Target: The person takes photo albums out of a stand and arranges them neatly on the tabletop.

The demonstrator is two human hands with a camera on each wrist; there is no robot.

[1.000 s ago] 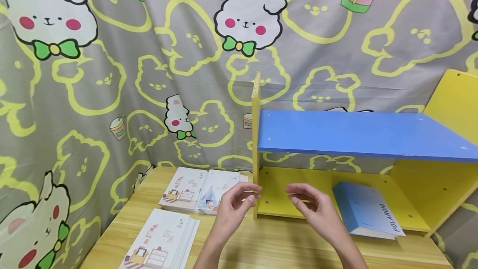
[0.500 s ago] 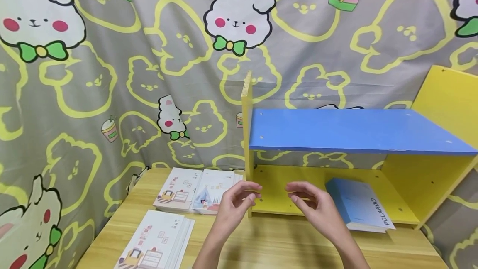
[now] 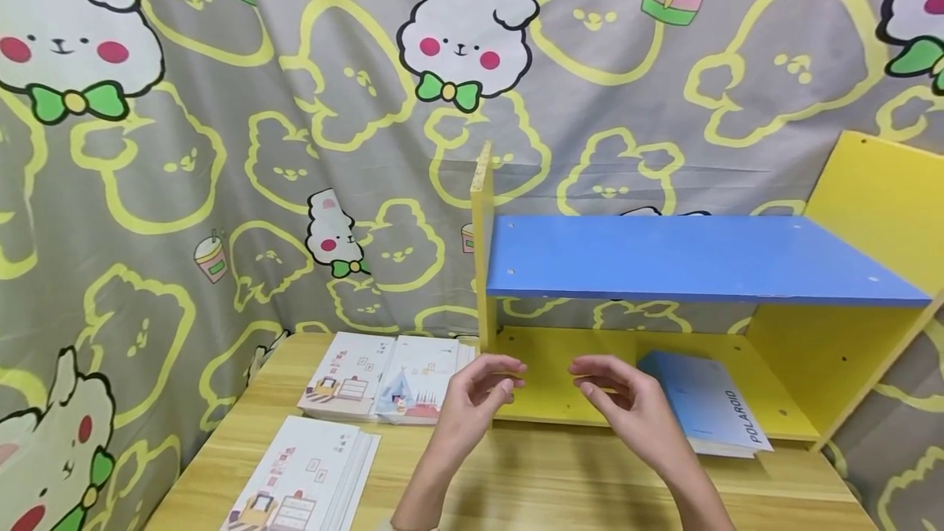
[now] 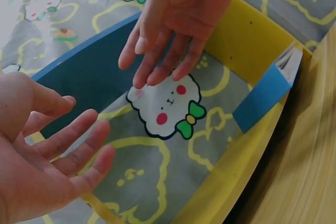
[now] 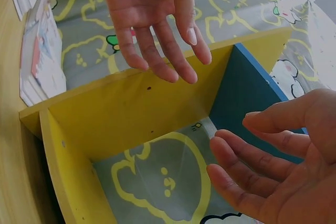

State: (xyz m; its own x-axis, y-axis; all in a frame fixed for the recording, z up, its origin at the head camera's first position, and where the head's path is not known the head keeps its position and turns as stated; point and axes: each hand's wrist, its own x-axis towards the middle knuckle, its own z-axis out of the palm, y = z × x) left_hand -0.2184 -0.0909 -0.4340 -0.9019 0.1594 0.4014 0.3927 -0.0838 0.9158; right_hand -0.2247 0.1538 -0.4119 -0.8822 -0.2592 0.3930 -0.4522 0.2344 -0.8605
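left hand (image 3: 472, 404) and right hand (image 3: 627, 408) empty, fingers relaxed, hovering apart at shelf unit's (image 3: 701, 265) front edge | blue book (image 3: 704, 412) flat in lower bay, just right of right hand | risk: knocking yellow side panel (image 3: 483, 252), sweeping booklets (image 3: 387, 375) | free counter (image 3: 546, 478) in front; low headroom under blue board
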